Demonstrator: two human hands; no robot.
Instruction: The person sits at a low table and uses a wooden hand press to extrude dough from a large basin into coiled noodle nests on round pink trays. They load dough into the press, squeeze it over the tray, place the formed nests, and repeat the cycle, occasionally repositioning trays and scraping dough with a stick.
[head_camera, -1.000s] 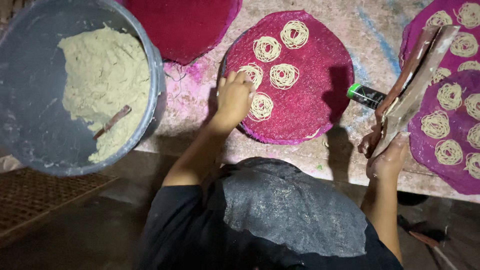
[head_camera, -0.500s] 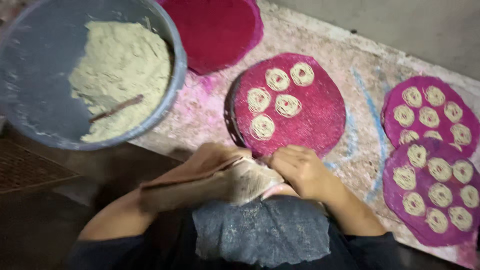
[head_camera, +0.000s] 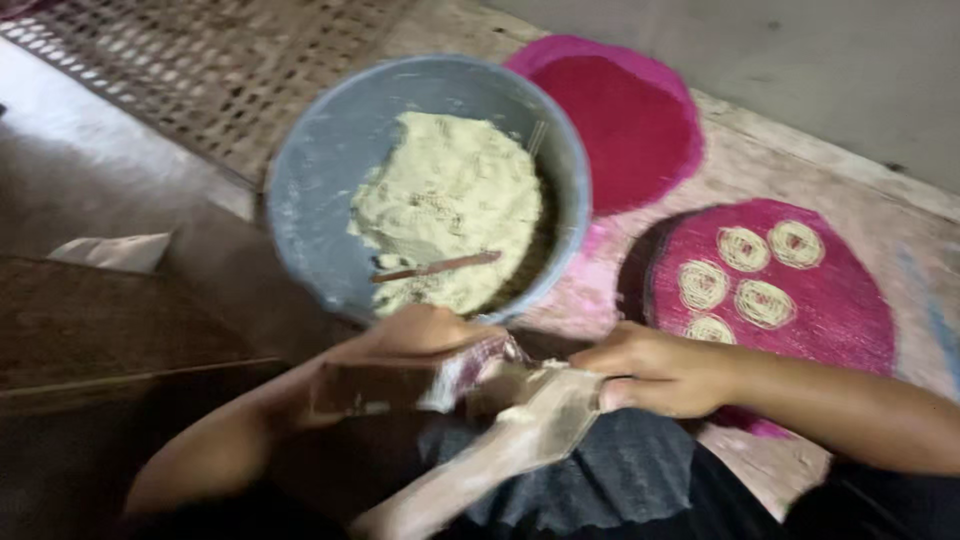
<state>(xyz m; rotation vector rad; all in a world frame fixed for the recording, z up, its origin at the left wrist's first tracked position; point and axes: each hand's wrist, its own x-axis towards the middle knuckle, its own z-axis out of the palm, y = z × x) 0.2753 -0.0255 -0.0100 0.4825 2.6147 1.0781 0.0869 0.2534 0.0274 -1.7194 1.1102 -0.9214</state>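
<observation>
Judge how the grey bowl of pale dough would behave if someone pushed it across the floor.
The grey bowl probably feels heavy, since the dough fills much of it. It looks wide and low, so it would likely slide rather than tip. The stick lying in the dough might shift.

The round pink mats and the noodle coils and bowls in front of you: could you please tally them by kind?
Round pink mats: 2 (bare one, one bearing coils)
Noodle coils: 4
Grey bowl of dough: 1
Total: 7
</observation>
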